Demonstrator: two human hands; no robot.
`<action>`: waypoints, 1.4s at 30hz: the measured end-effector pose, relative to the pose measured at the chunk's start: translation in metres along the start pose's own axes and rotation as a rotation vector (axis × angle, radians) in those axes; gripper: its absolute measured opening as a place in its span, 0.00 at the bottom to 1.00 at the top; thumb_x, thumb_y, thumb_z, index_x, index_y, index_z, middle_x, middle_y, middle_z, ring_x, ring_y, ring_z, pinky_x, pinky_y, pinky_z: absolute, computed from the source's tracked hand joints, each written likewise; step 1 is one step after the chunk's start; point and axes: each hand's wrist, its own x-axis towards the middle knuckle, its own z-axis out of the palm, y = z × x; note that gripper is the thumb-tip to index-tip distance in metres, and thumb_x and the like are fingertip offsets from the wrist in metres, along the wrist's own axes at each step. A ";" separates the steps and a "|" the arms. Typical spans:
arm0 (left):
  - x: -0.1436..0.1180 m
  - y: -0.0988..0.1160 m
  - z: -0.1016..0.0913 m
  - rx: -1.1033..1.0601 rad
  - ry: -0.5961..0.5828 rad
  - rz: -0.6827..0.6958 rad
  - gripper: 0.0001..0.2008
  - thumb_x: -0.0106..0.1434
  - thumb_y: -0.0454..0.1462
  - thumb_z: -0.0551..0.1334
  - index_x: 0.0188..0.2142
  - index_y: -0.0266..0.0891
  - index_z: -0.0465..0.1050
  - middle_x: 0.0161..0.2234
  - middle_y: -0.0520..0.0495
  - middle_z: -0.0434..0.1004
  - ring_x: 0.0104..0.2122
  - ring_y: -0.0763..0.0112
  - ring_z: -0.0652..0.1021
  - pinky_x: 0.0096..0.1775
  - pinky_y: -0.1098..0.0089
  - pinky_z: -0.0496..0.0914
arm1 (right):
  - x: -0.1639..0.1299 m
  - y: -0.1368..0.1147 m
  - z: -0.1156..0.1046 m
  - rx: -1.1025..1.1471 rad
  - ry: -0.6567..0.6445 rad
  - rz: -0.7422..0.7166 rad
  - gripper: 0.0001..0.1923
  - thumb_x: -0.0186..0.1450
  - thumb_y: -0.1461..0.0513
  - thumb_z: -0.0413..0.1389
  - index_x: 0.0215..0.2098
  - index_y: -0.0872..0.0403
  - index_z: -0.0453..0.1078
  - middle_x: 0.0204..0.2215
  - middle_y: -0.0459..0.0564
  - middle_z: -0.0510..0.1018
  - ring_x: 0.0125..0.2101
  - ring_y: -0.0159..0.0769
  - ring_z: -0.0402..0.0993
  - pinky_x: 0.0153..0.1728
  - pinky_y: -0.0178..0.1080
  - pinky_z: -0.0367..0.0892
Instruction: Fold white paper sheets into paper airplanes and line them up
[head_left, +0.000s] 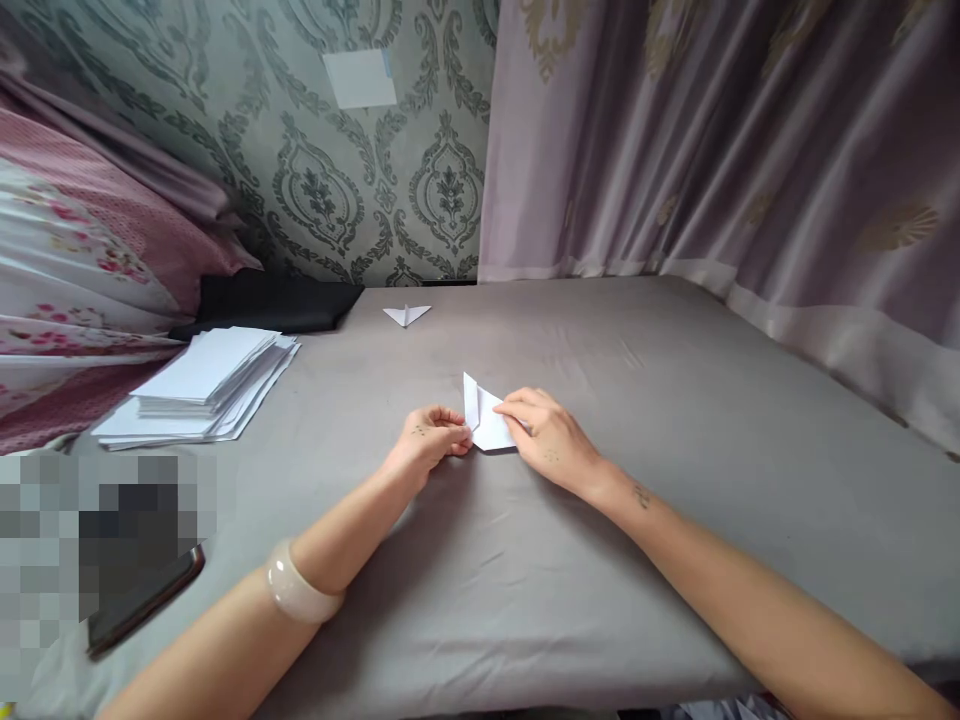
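Between my hands is a small folded sheet of white paper (491, 425), with a narrow folded strip standing up along its left side. My left hand (433, 438) pinches the paper's lower left corner between thumb and fingers. On the right part of the paper, my right hand (550, 437) grips it with thumb and fingertips, and its fingers hide that edge. Farther back on the grey cloth lies a finished-looking white paper plane (407, 316), apart from both hands.
A stack of white paper (206, 375) sits at the left, in front of a black folded item (281, 302). Nearer on the left lies a dark phone-like object (146, 605), partly blurred out. Curtains (712, 150) hang along the right and back of the grey-covered surface (712, 430).
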 end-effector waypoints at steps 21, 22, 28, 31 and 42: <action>-0.008 -0.009 -0.033 1.180 -0.302 0.998 0.17 0.66 0.28 0.48 0.44 0.35 0.74 0.48 0.42 0.75 0.45 0.62 0.72 0.45 0.64 0.71 | 0.012 0.005 0.034 -0.127 -0.219 -0.050 0.19 0.68 0.68 0.46 0.49 0.47 0.73 0.41 0.51 0.71 0.38 0.37 0.64 0.41 0.40 0.63; -0.009 -0.008 -0.033 1.201 -0.316 1.001 0.17 0.66 0.27 0.48 0.44 0.35 0.74 0.48 0.41 0.75 0.45 0.62 0.72 0.45 0.64 0.71 | 0.011 0.006 0.031 -0.088 -0.219 -0.049 0.18 0.68 0.67 0.46 0.49 0.47 0.74 0.42 0.51 0.72 0.39 0.37 0.64 0.42 0.40 0.64; -0.002 -0.008 -0.037 1.062 -0.317 0.945 0.12 0.69 0.35 0.53 0.43 0.39 0.76 0.47 0.44 0.75 0.46 0.63 0.72 0.48 0.64 0.70 | 0.003 0.017 0.002 0.133 -0.374 -0.136 0.13 0.66 0.62 0.54 0.48 0.48 0.72 0.50 0.49 0.71 0.50 0.38 0.67 0.49 0.41 0.65; 0.006 -0.012 -0.038 1.001 -0.312 0.924 0.10 0.68 0.38 0.56 0.42 0.41 0.76 0.45 0.46 0.75 0.45 0.64 0.72 0.48 0.64 0.70 | 0.003 0.015 -0.006 0.058 -0.399 -0.221 0.11 0.67 0.63 0.52 0.45 0.50 0.73 0.48 0.51 0.73 0.48 0.39 0.68 0.45 0.41 0.67; 0.004 -0.011 -0.036 1.174 -0.269 1.114 0.15 0.72 0.38 0.49 0.42 0.38 0.74 0.43 0.44 0.77 0.42 0.66 0.74 0.43 0.67 0.72 | 0.001 0.008 0.009 -0.288 -0.257 -0.428 0.15 0.67 0.69 0.44 0.31 0.56 0.72 0.33 0.53 0.77 0.32 0.35 0.69 0.33 0.38 0.61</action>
